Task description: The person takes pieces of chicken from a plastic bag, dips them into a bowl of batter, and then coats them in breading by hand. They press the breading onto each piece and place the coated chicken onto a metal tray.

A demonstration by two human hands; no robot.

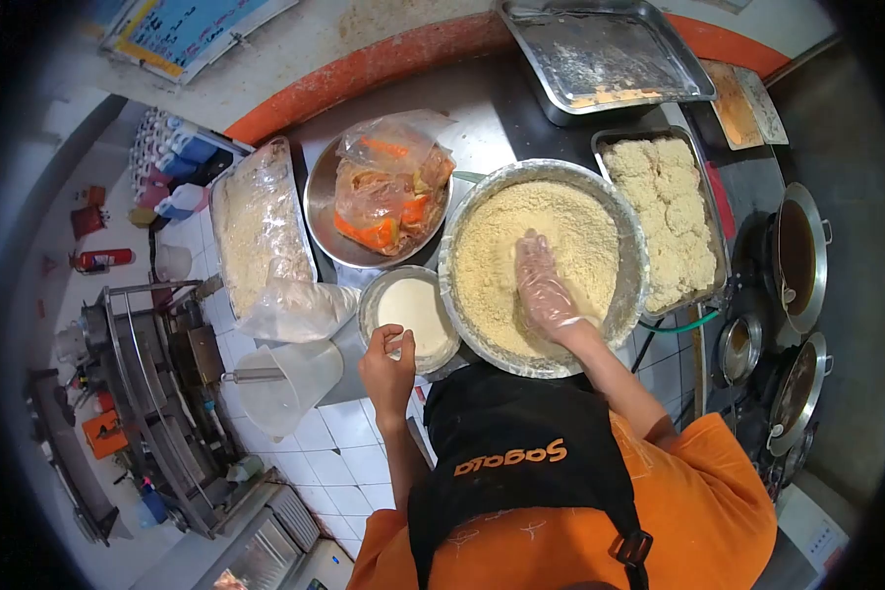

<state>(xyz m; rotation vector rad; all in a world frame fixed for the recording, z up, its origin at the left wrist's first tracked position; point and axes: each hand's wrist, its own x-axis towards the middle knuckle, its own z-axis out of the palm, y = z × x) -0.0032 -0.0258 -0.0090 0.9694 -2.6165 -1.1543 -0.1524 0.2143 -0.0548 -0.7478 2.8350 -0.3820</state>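
Under the right hand (546,287), gloved in clear plastic, a bed of breadcrumbs (492,251); fingers (533,258) laid flat and close together, pressed into the crumbs near the middle of the wide foil-lined bowl (544,166). Whether anything lies beneath those fingers: cannot tell. Just left of them, touching the big bowl's side, a small bowl (368,307) of pale batter (413,305), pinched at its near rim by the bare left hand (388,362), fingers curled shut on the edge. Right of the gloved fingers, right beside the big bowl, a metal tray (649,131) packed with breaded pieces (664,211). Beyond the left fingers, a round metal plate (315,208) with a crumpled plastic bag (388,187) of orange pieces on it. Further left of that, a long clear bag of crumbs (256,226) lying along the table (482,113) edge. Far beyond the right fingers, a nearly bare steel tray (605,54). Well to their right, dark pots (796,258) of brown liquid. Below the left fingers, off the table, a plastic jug (285,382).
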